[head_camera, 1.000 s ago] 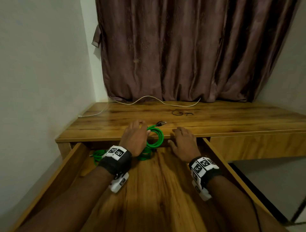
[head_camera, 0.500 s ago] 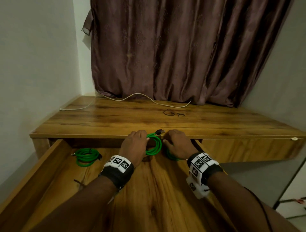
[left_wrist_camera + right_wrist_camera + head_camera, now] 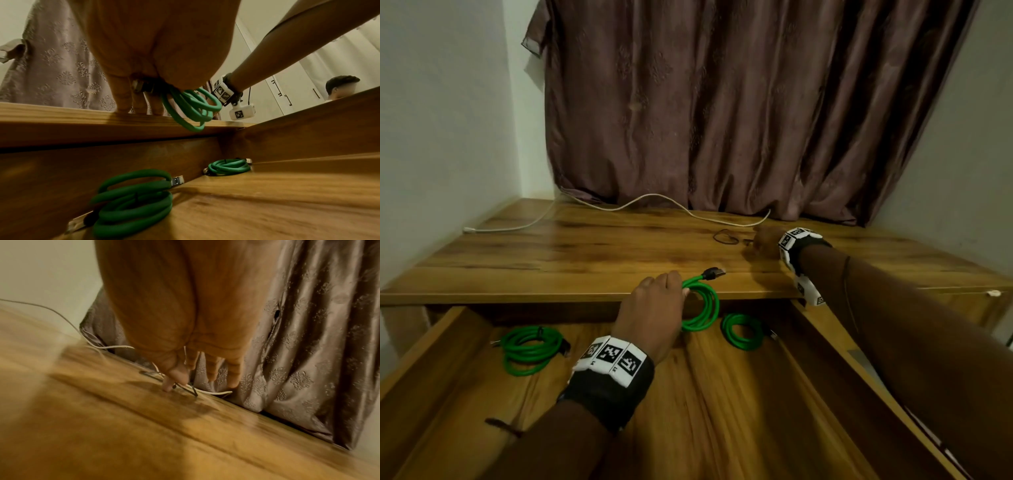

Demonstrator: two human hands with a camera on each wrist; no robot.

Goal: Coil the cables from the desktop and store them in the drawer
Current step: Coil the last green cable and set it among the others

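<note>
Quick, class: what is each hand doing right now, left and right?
Left hand: holds a green coil at the desk edge.
Right hand: pinches a thin black tie on the desk.

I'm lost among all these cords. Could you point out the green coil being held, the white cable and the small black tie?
held green coil (image 3: 705,308): head view, on its hanging loop.
white cable (image 3: 654,196): head view, on its raised bend.
black tie (image 3: 726,236): head view, on its loop.

- Head cam: high, looks fwd/down over open drawer (image 3: 825,342) to counter (image 3: 585,253) and curtain (image 3: 722,102).
- L wrist cam: low inside drawer (image 3: 267,194), faces counter edge.
- R wrist cam: close above counter (image 3: 102,418), faces curtain (image 3: 308,337); shared w/ head.
</note>
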